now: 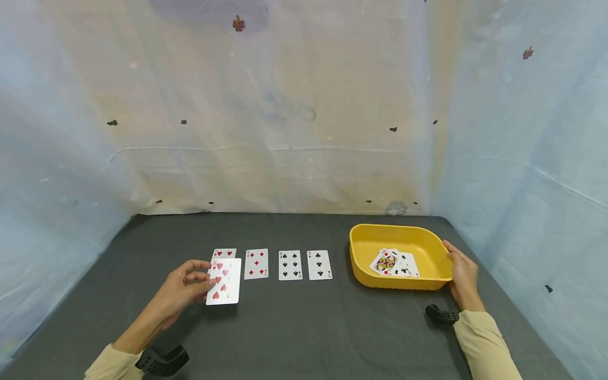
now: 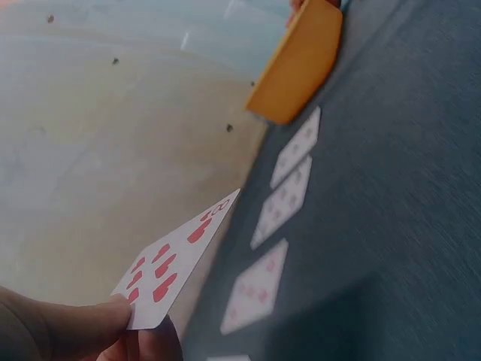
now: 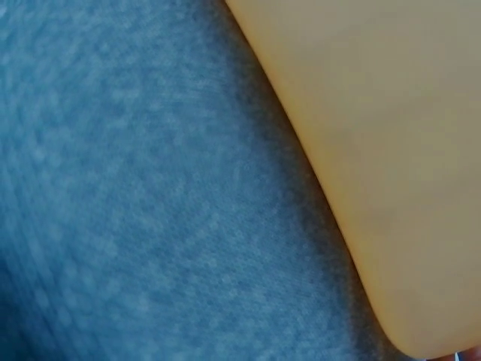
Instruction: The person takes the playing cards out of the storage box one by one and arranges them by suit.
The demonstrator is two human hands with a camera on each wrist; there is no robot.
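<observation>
One yellow tray [image 1: 394, 281], holding playing cards [image 1: 404, 265] too overlapped to count, is gripped by the fingers of the right hand [image 1: 464, 275]; one eight of hearts [image 1: 229, 282] is pinched by the left hand [image 1: 177, 289], four face-up cards [image 1: 290, 265] being lined up beyond and right of its fingers.

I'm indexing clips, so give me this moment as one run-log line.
left hand: pinches eight of hearts | right hand: grips tray | table: four cards in a row | inside tray: more cards
</observation>
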